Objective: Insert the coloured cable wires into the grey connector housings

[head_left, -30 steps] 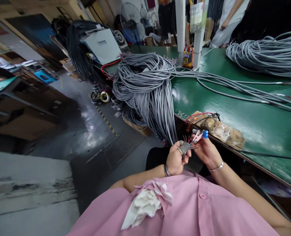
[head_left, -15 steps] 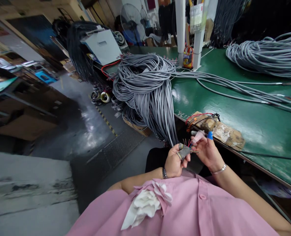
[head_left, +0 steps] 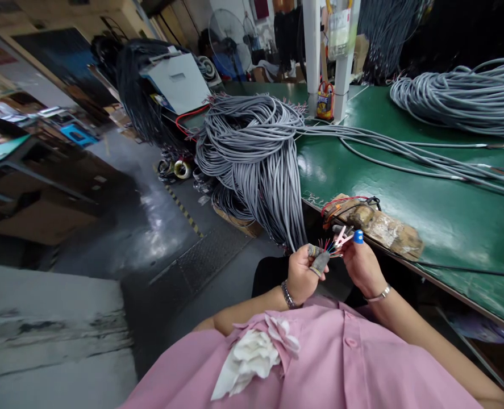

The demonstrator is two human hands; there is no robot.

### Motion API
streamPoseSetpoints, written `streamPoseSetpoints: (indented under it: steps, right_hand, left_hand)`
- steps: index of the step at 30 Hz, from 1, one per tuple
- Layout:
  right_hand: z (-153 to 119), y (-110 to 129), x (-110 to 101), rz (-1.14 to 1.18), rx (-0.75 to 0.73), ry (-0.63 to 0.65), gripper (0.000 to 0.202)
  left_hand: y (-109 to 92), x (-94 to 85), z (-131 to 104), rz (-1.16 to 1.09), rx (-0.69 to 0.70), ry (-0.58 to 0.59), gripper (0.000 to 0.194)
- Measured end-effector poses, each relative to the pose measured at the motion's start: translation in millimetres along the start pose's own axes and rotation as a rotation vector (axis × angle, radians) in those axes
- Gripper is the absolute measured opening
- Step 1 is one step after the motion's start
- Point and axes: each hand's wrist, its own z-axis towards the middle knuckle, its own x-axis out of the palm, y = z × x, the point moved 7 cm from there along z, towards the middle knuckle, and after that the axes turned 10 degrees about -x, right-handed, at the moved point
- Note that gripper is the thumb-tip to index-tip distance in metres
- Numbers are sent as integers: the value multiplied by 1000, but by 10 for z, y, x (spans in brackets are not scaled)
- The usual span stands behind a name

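Observation:
My left hand (head_left: 305, 272), with grey covers on thumb and finger, is closed around the end of a grey cable. Thin coloured wires (head_left: 329, 246) fan out from that end toward my right hand. My right hand (head_left: 360, 261) has a blue cover on the thumb and a grey one on a finger. Between these it holds a small pale pink two-armed clip (head_left: 342, 237), right at the wire tips. Whether the clip grips a wire is too small to tell. The cable's sheath is mostly hidden by my left fingers.
A large bundle of grey cables (head_left: 252, 147) hangs over the edge of the green table (head_left: 362, 199). A wrapped wooden block (head_left: 383, 230) with red and black leads lies beyond my hands. Another cable coil (head_left: 460, 96) lies at the right, near a white post (head_left: 341, 85).
The pink clip, blurred before, now shows its two arms and sits closer to the wires. My right thumb has moved left and down. My left hand has turned slightly.

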Motion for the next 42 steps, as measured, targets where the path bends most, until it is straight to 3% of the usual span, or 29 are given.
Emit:
streamPoseSetpoints:
  steps: [5,12,19,24,28,31,34,42]
  right_hand:
    - [3,-55,112,197,179,-23,36]
    - [36,-36,125,228,132,-55,28]
    - [-7,-51,142,283,182,-85,28]
    - [-44,-82,112,311,212,-2,42]
    - [-143,-101,93,249,296,156,49]
    - [-251,-115,117,123,341,299,38]
    - [-280,-70,125,-57,252,324,21]
    - [-291,111,237,-405,64,480,11]
  left_hand:
    - [27,29,26,40,-11,-1,30]
    - [76,0,50,69,-32,-25,31]
    - [94,31,46,123,-2,4,30]
    - [74,7,11,94,-21,6,30]
    - [95,-68,-43,77,-54,15,31]
    - [135,-123,-75,67,-75,12,32]
    - [195,-130,-83,67,-99,27,31]
    - [417,61,-21,171,-329,329,29]
